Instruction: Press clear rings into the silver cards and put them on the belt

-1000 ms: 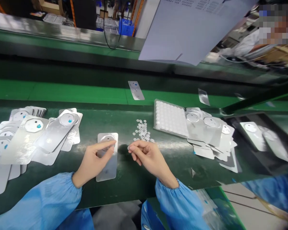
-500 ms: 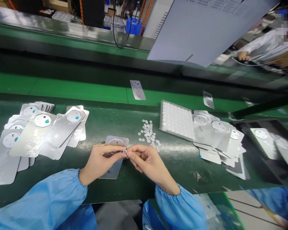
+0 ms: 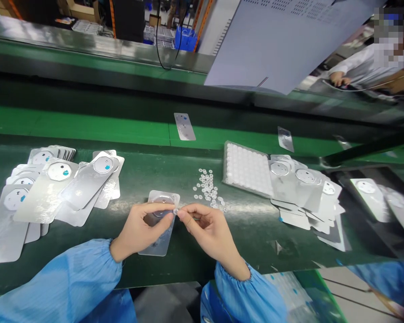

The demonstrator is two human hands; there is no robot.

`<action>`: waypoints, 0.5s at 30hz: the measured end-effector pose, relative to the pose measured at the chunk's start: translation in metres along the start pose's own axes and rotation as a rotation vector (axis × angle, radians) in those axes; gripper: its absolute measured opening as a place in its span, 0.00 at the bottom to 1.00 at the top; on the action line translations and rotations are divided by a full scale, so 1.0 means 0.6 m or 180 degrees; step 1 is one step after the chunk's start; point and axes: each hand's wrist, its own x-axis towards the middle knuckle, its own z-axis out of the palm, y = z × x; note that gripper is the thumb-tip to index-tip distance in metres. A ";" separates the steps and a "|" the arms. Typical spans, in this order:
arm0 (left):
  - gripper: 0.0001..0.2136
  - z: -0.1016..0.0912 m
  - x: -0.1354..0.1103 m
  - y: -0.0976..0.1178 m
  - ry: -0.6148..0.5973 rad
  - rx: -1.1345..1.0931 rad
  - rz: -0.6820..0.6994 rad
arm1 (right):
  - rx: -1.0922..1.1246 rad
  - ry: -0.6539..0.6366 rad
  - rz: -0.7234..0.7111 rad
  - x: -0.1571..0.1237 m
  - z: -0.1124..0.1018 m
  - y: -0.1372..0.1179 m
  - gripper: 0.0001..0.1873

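My left hand (image 3: 143, 228) and my right hand (image 3: 208, 229) meet fingertip to fingertip over the bench. Between them they pinch a small whitish ring (image 3: 175, 211), partly covered by the fingers. Under my left hand lies a clear-grey rounded plate (image 3: 159, 244) with a round recess near its top, which the fingers partly hide. Just beyond my right hand is a loose scatter of small translucent rings (image 3: 207, 185). Behind that scatter sits a tray (image 3: 225, 167) filled with rows of white round pieces.
Overlapping silver plates with blue marks (image 3: 49, 193) are piled at left. More silver plates (image 3: 299, 188) are stacked at right, beside a black mat (image 3: 357, 215). Single plates (image 3: 184, 127) lie on the green conveyor (image 3: 128, 128). A hanging sheet (image 3: 256, 45) blocks part of the background; another person's hand (image 3: 340, 79) is beyond.
The plates on the green belt have shifted left. My hands stay together on the small ring, with the left thumb drawn back slightly.
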 end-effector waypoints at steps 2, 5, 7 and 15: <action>0.08 0.000 0.000 0.000 0.0053 0.0007 -0.0063 | -0.0048 0.0172 -0.0082 -0.001 0.005 0.000 0.21; 0.08 -0.002 0.000 -0.001 0.0069 -0.0030 -0.0149 | -0.0046 0.0204 -0.0113 -0.001 0.009 0.003 0.20; 0.12 -0.003 -0.002 -0.003 0.0050 -0.0066 -0.0122 | -0.0057 0.0232 -0.0124 -0.001 0.011 0.005 0.20; 0.38 0.000 -0.009 -0.006 -0.0114 -0.0513 -0.0438 | -0.0389 0.0487 -0.0149 0.000 0.028 0.015 0.16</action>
